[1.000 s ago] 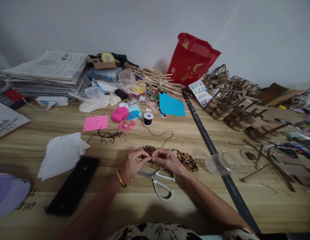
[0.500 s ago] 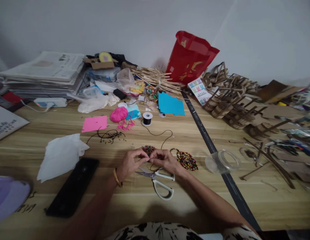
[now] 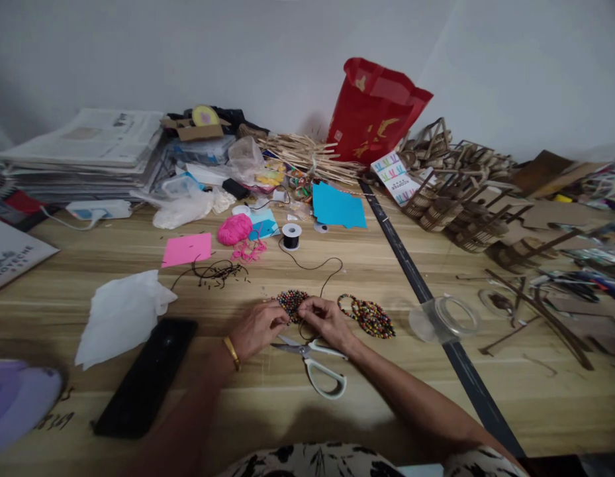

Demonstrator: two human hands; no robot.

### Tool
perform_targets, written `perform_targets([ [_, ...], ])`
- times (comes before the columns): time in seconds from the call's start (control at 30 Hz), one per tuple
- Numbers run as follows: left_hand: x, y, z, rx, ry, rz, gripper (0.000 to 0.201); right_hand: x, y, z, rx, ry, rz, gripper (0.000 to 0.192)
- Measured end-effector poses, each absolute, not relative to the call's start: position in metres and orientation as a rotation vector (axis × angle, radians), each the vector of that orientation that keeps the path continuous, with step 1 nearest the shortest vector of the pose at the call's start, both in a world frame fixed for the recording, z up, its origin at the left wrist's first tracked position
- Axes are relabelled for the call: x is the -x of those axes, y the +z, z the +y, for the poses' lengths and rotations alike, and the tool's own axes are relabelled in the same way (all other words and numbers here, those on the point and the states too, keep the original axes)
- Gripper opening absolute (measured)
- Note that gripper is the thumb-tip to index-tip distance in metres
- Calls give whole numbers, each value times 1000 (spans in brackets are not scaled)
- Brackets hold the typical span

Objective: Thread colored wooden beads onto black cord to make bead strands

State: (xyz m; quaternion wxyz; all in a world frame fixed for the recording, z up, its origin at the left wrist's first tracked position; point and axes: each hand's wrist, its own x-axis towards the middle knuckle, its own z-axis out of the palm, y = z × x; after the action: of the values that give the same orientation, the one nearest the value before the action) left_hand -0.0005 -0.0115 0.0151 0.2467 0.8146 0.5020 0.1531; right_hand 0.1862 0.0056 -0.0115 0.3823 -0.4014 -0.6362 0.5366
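Note:
A clump of small multicoloured beads [image 3: 291,301] lies on the table between my hands. My left hand [image 3: 260,326] is at its near left edge, fingers curled together; whether anything is between them is hidden. My right hand [image 3: 328,322] pinches a thin black cord at the clump's right side. That black cord [image 3: 314,266] runs back in a loose curve to a white-ended spool [image 3: 291,236]. Just below my hands lie scissors with white handles [image 3: 326,379], blades slightly apart. Beyond my right hand is a second heap of strung beads [image 3: 374,319].
A black phone [image 3: 145,379] and white tissue [image 3: 123,315] lie left. Black cord scraps [image 3: 220,271], pink yarn [image 3: 235,228] and blue paper [image 3: 339,205] sit farther back. A tape roll [image 3: 456,317] and small woven baskets [image 3: 478,222] are at right, a red bag [image 3: 377,112] behind.
My hands have moved apart from their fingertip-to-fingertip pinch. The left has shifted slightly left and down, and more of the bead clump shows. The right stays near its place.

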Motion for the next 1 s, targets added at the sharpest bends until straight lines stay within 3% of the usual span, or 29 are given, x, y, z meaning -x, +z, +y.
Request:
perform_targets([
  [0.23,-1,5,-11,-2364,362,1371,11,-188,-22,4,1023,1265,-1689,15],
  [0.5,-5,-1,-11,-2350,328,1402,9,-188,-22,5,1036,1266,-1712,17],
  [1.0,-7,4,-9,-2237,507,1376,10,-190,-23,3,1035,1139,-1910,12],
])
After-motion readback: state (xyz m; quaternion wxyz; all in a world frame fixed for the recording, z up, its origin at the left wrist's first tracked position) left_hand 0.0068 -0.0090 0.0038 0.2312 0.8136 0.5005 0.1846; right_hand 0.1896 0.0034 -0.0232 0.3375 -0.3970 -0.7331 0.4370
